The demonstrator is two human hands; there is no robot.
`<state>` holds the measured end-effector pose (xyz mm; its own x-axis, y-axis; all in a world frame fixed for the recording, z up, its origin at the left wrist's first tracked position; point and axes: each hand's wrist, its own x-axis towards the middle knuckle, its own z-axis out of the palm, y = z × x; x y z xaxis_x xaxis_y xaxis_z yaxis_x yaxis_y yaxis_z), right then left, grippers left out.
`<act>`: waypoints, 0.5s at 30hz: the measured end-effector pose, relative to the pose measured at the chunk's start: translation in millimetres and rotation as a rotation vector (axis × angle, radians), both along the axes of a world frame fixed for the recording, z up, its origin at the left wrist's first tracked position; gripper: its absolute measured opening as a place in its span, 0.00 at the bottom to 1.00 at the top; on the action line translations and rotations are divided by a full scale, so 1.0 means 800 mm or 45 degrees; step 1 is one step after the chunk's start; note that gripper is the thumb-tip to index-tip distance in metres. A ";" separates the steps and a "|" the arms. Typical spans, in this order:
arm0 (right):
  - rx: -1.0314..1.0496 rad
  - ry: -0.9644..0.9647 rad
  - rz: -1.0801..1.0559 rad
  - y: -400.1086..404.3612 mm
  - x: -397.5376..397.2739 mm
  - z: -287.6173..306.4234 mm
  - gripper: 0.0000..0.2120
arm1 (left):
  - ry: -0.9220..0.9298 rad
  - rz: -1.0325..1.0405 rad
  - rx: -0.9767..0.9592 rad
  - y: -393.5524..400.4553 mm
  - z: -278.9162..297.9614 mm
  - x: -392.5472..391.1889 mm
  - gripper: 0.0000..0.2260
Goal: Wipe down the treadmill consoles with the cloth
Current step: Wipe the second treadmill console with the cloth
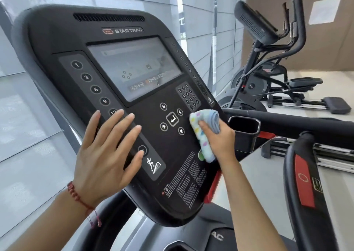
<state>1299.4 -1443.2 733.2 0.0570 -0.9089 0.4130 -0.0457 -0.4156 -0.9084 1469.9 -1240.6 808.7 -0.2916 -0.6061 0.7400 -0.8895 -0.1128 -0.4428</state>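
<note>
L hand [107, 151]: flat, fingers straight, resting on console [107, 39] lower left. R hand [220, 137]: grip grasping cloth [204, 133], pressed to console right of arrow buttons [172, 118].

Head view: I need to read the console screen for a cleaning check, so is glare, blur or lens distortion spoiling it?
Head view: pale window reflections wash out the screen, its icons unreadable; wide-angle bending curves the console edges; the left hand is slightly motion-soft; the cloth is fairly sharp.

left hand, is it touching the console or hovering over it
Touching. The head view shows the left hand lying flat on the console, fingers straight across the left button strip.
</note>
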 end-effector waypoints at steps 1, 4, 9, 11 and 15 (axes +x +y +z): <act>0.042 0.001 -0.052 -0.025 -0.007 -0.002 0.14 | -0.019 -0.009 0.009 -0.001 -0.003 -0.001 0.19; 0.134 0.022 -0.191 -0.082 -0.019 -0.003 0.17 | -0.006 -0.046 -0.023 -0.006 -0.007 -0.001 0.18; 0.226 0.039 -0.245 -0.097 -0.020 -0.001 0.19 | 0.004 -0.091 -0.084 -0.010 -0.010 -0.001 0.17; 0.238 0.055 -0.221 -0.077 -0.018 0.001 0.17 | 0.012 -0.094 -0.091 -0.009 -0.011 -0.001 0.18; 0.205 0.050 -0.080 0.005 -0.012 -0.004 0.11 | 0.032 -0.099 -0.103 -0.009 -0.011 -0.001 0.17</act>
